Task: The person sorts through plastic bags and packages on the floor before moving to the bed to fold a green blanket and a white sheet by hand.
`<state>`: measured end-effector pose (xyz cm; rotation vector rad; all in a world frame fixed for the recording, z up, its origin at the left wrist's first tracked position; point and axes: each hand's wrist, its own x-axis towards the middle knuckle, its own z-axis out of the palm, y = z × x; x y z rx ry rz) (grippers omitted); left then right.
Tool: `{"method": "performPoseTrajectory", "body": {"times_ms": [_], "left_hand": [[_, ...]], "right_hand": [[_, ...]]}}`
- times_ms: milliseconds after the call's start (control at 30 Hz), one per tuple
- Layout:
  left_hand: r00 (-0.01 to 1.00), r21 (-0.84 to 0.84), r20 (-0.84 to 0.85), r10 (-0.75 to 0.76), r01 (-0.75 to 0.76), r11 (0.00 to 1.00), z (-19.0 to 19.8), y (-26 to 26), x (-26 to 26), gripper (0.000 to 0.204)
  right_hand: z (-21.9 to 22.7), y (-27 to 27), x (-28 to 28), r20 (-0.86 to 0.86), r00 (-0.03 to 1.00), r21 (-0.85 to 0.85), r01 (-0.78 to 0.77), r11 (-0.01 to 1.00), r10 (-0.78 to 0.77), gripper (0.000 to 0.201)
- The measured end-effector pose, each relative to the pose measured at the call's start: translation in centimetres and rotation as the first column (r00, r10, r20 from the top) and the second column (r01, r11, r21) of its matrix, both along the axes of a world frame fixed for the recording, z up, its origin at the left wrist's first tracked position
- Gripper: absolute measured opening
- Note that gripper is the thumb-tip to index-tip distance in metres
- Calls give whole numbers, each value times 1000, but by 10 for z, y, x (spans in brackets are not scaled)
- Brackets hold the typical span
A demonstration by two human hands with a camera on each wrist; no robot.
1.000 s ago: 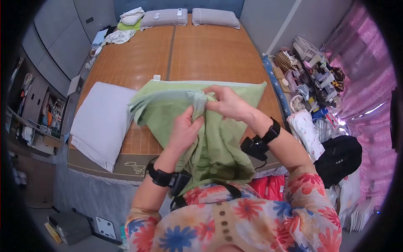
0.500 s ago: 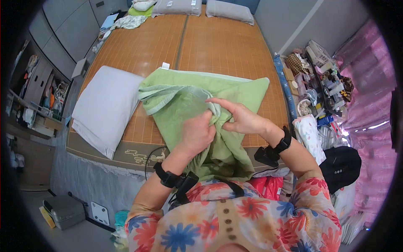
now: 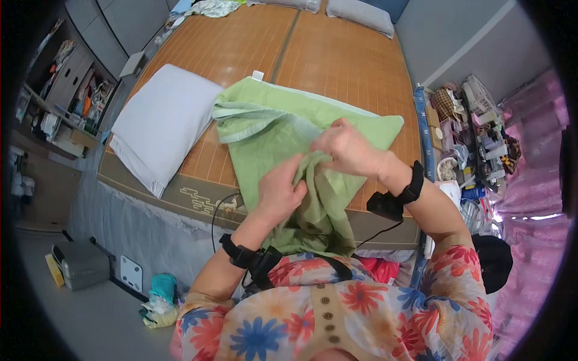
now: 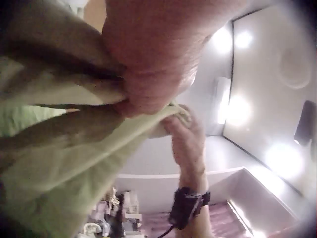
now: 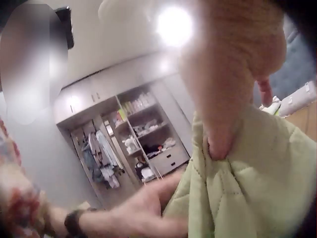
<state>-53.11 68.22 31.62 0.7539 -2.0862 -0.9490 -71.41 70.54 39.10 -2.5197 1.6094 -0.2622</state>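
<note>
A green quilted cloth (image 3: pixel 259 165) with a paler green border and a small white tag (image 3: pixel 257 75) lies partly spread on the near end of the bed. Its near part is bunched and lifted toward the person. My left hand (image 3: pixel 280 188) grips a gathered fold, its thumb on top. Close beside it on the right, my right hand (image 3: pixel 352 149) pinches the same cloth with curled fingers. In the left wrist view, a stretch of cloth runs taut between both hands. Stitched lines show on the cloth (image 5: pixel 257 183) under the right hand in the right wrist view.
A folded white-grey cloth (image 3: pixel 165 111) lies left of the green one on the brown bed mat (image 3: pixel 232 42). Pillows (image 3: pixel 361 17) sit at the far end. Cluttered shelves (image 3: pixel 481 138) stand along the right side, and a grey case (image 3: pixel 87 265) is on the floor at left.
The head view has tilted down and shifted. My hands have moved off the pale border onto a plain green part. The right hand's fingers, straighter before, are now curled on the cloth.
</note>
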Motion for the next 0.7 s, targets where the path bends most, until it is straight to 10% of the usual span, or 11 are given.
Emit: {"method": "performPoseTrajectory", "body": {"times_ms": [200,333,400,533,600,700], "left_hand": [[863,-29,420,281,-296,955,-69,31,74,58],[771,20,483,415,-484,875,-86,53,107,57],[778,439,519,354,-598,670,-83,60,118,53],[796,403,436,419,-590,700,-75,64,124,44],[764,-291,210,610,-547,785,-17,69,114,37],[919,-270,250,305,-236,933,0,83,98,38]], "right_hand": [[53,-13,-31,201,977,-184,107,977,-69,20],[89,-12,-37,370,903,12,231,973,-219,16],[100,-13,-41,377,903,-79,256,964,-209,15],[111,-19,-54,427,884,-136,272,953,-191,19],[115,-18,-60,436,884,-132,250,959,-170,21],[120,-13,-58,324,931,-209,243,947,-167,22]]}}
